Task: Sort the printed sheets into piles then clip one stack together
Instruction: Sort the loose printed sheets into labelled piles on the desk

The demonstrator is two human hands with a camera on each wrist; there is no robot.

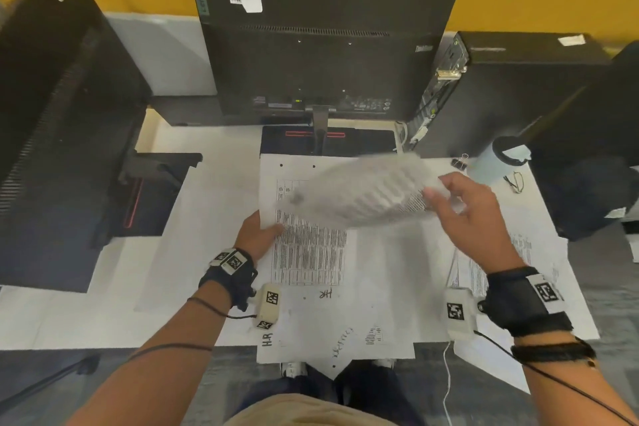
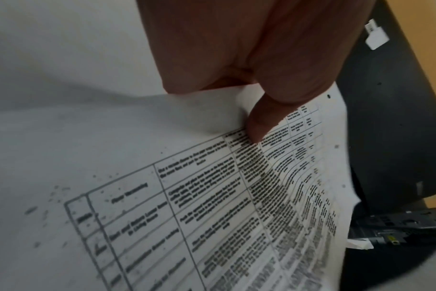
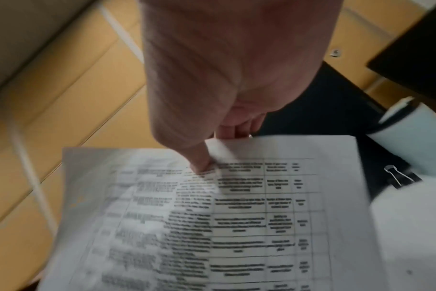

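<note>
A stack of printed sheets (image 1: 311,252) with tables lies at the desk's middle, near me. My left hand (image 1: 257,233) grips its left edge, thumb on top of the print (image 2: 255,126). My right hand (image 1: 473,214) pinches one printed sheet (image 1: 359,190) by its right edge and holds it raised and motion-blurred above the stack; the thumb presses its top (image 3: 199,163). A black binder clip (image 1: 459,162) lies at the back right of the desk, also in the right wrist view (image 3: 398,177). Another pile of printed sheets (image 1: 518,252) lies under my right wrist.
A monitor's back (image 1: 325,45) stands behind the papers on its stand. A second monitor (image 1: 62,114) is at the left, a computer tower (image 1: 501,90) at the right. A pale cup (image 1: 498,159) with a black lid stands by the clip. Sheets overhang the white desk's (image 1: 103,315) front edge.
</note>
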